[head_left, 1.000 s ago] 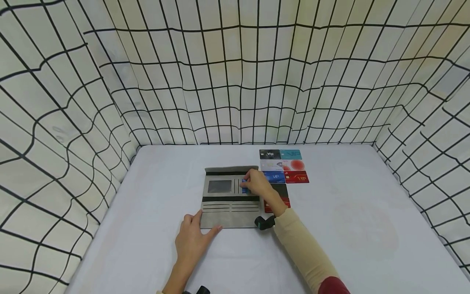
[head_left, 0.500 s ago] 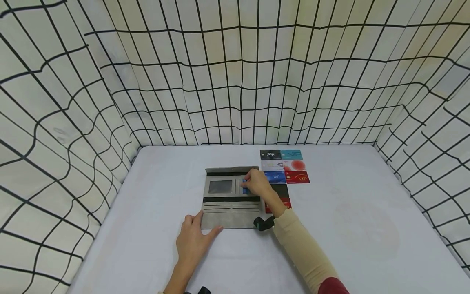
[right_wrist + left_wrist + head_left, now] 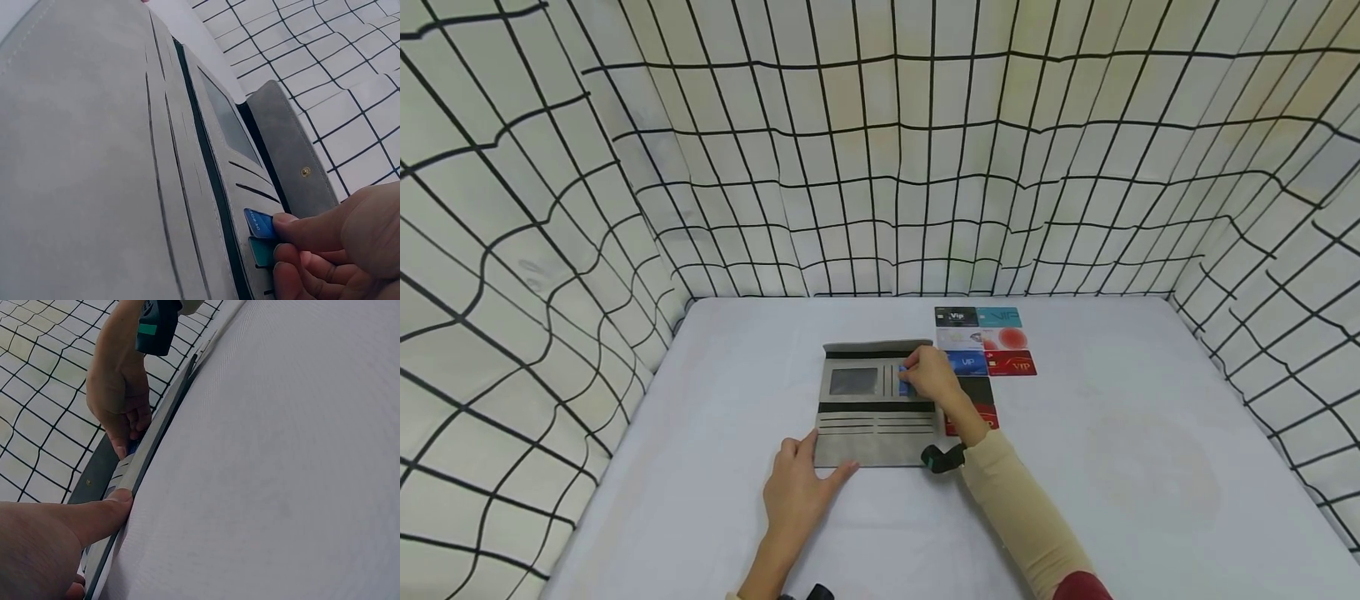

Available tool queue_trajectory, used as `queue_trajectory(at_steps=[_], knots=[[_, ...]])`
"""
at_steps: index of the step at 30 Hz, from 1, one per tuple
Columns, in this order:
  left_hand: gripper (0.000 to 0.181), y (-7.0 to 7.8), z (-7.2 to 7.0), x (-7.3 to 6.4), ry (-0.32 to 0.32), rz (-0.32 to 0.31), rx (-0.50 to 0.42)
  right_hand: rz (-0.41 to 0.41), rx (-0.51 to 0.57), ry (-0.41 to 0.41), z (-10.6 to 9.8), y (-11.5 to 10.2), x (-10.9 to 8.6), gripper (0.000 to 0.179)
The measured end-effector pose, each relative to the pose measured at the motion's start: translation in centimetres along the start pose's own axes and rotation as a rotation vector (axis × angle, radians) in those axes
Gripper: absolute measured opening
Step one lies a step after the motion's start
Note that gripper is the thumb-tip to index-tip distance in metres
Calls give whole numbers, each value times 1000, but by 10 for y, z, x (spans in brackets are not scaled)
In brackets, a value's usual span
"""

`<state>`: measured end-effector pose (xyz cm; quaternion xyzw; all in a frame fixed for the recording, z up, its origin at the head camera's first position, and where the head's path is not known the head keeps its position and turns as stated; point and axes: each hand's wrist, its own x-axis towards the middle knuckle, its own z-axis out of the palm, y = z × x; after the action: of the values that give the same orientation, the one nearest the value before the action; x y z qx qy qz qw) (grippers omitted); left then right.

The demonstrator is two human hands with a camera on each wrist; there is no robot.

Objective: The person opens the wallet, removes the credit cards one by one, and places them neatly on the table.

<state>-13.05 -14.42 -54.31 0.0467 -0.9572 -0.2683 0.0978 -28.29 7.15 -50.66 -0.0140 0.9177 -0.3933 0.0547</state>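
Note:
A grey wallet (image 3: 842, 450) lies unfolded on the white table, its slotted panels facing up. My right hand (image 3: 934, 377) is over the wallet's upper right part, pinching a blue card (image 3: 259, 223) between thumb and fingers. That card sits partly inside a slot, as the right wrist view shows. A teal card (image 3: 262, 251) pokes out beside it, close to my curled fingers. At the wallet's lower left corner, my left hand (image 3: 797, 487) rests with fingers along the left edge and the thumb on the near edge.
Right of the wallet, several cards lie in rows, including a black card (image 3: 956, 317), a teal VIP card (image 3: 998, 317) and a red VIP card (image 3: 1011, 362). My right forearm partly covers a lower red card (image 3: 987, 416). Black grid netting (image 3: 895, 175) encloses the table's back and sides.
The whole head view has shifted slightly. Both hands keep their places on the wallet, and the blue card shows no clear movement.

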Motion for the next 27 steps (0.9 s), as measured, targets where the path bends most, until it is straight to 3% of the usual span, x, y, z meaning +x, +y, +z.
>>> queue_trajectory(at_steps=[19, 27], knots=[[87, 1, -2, 1, -26, -25, -4, 75, 56, -10, -6, 6, -2, 22], [86, 0, 0, 1, -26, -19, -7, 31, -42, -26, -6, 8, -2, 25]])
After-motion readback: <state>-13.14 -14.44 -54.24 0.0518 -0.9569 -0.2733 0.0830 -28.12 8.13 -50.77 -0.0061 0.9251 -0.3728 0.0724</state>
